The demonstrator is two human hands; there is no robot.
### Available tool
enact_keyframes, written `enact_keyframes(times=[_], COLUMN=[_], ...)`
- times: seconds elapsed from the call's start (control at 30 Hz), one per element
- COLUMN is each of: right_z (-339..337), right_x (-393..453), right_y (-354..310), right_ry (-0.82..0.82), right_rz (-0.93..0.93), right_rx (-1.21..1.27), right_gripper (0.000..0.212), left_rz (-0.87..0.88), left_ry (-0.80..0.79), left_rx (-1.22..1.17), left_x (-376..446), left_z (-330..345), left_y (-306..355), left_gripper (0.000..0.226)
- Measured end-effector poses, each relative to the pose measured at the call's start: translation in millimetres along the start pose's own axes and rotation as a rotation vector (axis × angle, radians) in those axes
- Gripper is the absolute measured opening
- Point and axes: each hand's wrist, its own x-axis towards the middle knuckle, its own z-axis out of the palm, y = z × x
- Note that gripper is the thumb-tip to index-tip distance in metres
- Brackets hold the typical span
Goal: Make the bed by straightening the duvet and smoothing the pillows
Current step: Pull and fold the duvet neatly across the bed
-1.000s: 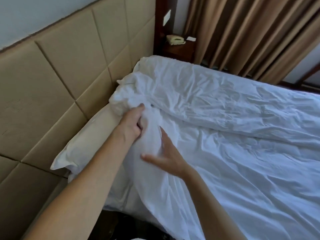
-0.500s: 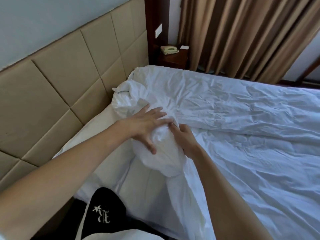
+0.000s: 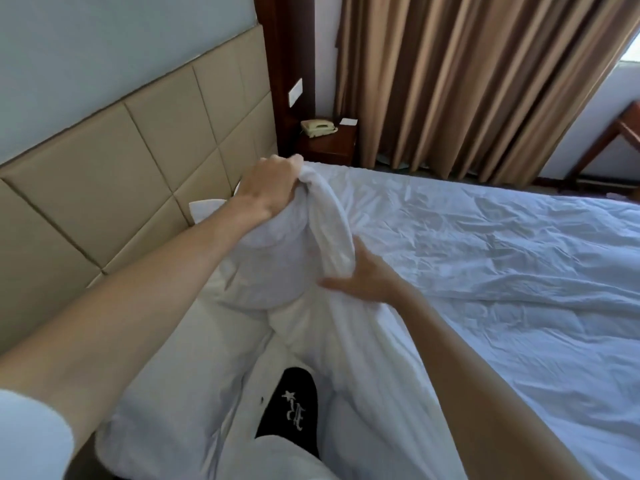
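1. I am looking into a bedroom, and it reads as a hotel room rather than a home.
2. A wide bed [image 3: 485, 271] fills the right and near part of my view, made up wholly in plain white linen.
3. On the left a padded tan headboard [image 3: 121, 174] in square panels runs along the wall.
4. At the far end stands a dark wooden nightstand [image 3: 329, 147] with a beige corded telephone [image 3: 318, 127] and a small white card [image 3: 348, 121] on it.
5. A white switch plate [image 3: 295, 92] is set in the dark wood panel above the nightstand.
6. Long brown curtains [image 3: 467, 81] hang floor-length across the far wall.
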Motion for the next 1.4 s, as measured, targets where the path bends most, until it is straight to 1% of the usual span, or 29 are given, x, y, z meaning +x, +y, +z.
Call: enact_keyframes(times=[0.03, 0.1, 0.17, 0.2, 0.23, 0.27, 0.3, 0.33, 0.37, 0.43, 0.5, 0.63, 0.7, 0.73, 0.77, 0.8, 0.9, 0.97, 1.03, 1.13, 1.2, 1.27, 1.3, 1.37, 1.4], right_z=[0.1, -7.8, -27.7, -40.2, -52.3, -63.1, -71.6, -77.8, -82.3, -91.1, -102.5, -140.0, -153.8, -157.3, -158.9, -158.7, -146.9, -134.5, -127.0, -131.3, -136.6, -136.8, -134.5, -125.0, -118.7], right_x=[16.3, 49.8, 84.6, 103.3, 123.6, 145.0, 170.4, 197.9, 227.4, 289.9, 348.9, 459.8, 498.5, 513.0, 524.4, 533.3, 550.2, 552.2, 555.5, 567.8, 578.7, 586.6, 588.0, 586.2, 583.6], right_y=[12.1, 31.2, 41.4, 43.6, 44.5, 44.6, 44.0, 43.4, 42.0, 33.8, 20.1, -21.6, -35.8, -36.3, -33.0, -27.1, 1.1, 19.1, 29.5, 31.5, 31.4, 36.5, 40.8, 53.3, 59.0], right_ry=[0.009, 0.160, 0.320, 0.356, 0.378, 0.393, 0.397, 0.404, 0.412, 0.429, 0.482, 0.697, 0.802, 0.828, 0.821, 0.788, 0.661, 0.606, 0.570, 0.575, 0.615, 0.641, 0.639, 0.632, 0.629], right_rz=[0.094, 0.211, 0.227, 0.235, 0.255, 0.264, 0.270, 0.264, 0.251, 0.209, 0.176, 0.149, 0.132, 0.130, 0.130, 0.133, 0.187, 0.233, 0.247, 0.244, 0.226, 0.249, 0.296, 0.414, 0.453], right_rx=[-0.106, -0.120, -0.085, -0.079, -0.086, -0.105, -0.120, -0.135, -0.152, -0.190, -0.240, -0.237, -0.208, -0.206, -0.216, -0.236, -0.282, -0.313, -0.346, -0.384, -0.383, -0.375, -0.376, -0.365, -0.350], right_gripper=[0.090, 0.055, 0.022, 0.013, 0.015, 0.020, 0.022, 0.022, 0.021, 0.020, 0.014, 0.024, 0.023, 0.023, 0.023, 0.023, 0.026, 0.022, 0.020, 0.018, 0.015, 0.013, 0.019, 0.034, 0.037], left_rz=[-0.049, -0.084, -0.047, -0.030, -0.017, -0.008, -0.005, -0.002, 0.005, -0.015, -0.024, -0.100, -0.107, -0.098, -0.082, -0.068, -0.012, 0.023, 0.022, -0.012, -0.058, -0.171, -0.240, -0.340, -0.374], left_ry=[0.000, -0.055, -0.161, -0.232, -0.299, -0.358, -0.406, -0.440, -0.451, -0.426, -0.291, 0.145, 0.282, 0.299, 0.286, 0.240, 0.059, -0.022, -0.043, 0.013, 0.081, 0.139, 0.137, 0.056, -0.016], left_rx=[-0.039, -0.101, -0.175, -0.193, -0.168, -0.087, -0.001, 0.058, 0.088, 0.105, 0.118, 0.170, 0.174, 0.176, 0.176, 0.171, 0.125, 0.097, 0.084, 0.084, 0.054, 0.004, -0.031, -0.110, -0.150], left_x=[19.8, 55.5, 88.6, 104.2, 120.8, 138.1, 154.4, 170.2, 187.0, 224.8, 269.7, 368.2, 405.1, 418.3, 426.2, 429.4, 424.0, 417.1, 417.4, 420.3, 424.7, 430.1, 429.8, 418.3, 407.8], left_z=[4.5, 18.3, 33.6, 41.3, 49.5, 58.6, 68.5, 80.0, 92.0, 115.0, 137.5, 170.5, 179.4, 187.1, 196.3, 207.8, 245.6, 262.2, 273.3, 284.1, 290.7, 295.2, 300.7, 318.8, 331.0], left_y=[-6.6, -21.0, -39.4, -50.8, -62.9, -75.4, -87.8, -100.2, -113.1, -142.9, -172.9, -220.1, -233.5, -240.4, -245.8, -251.2, -267.7, -270.0, -269.5, -271.5, -276.1, -279.6, -280.5, -279.0, -278.2], left_gripper=[0.014, 0.013, 0.013, 0.020, 0.033, 0.045, 0.054, 0.057, 0.054, 0.035, 0.015, 0.014, 0.013, 0.011, 0.008, 0.010, 0.020, 0.021, 0.020, 0.017, 0.021, 0.030, 0.033, 0.033, 0.036])
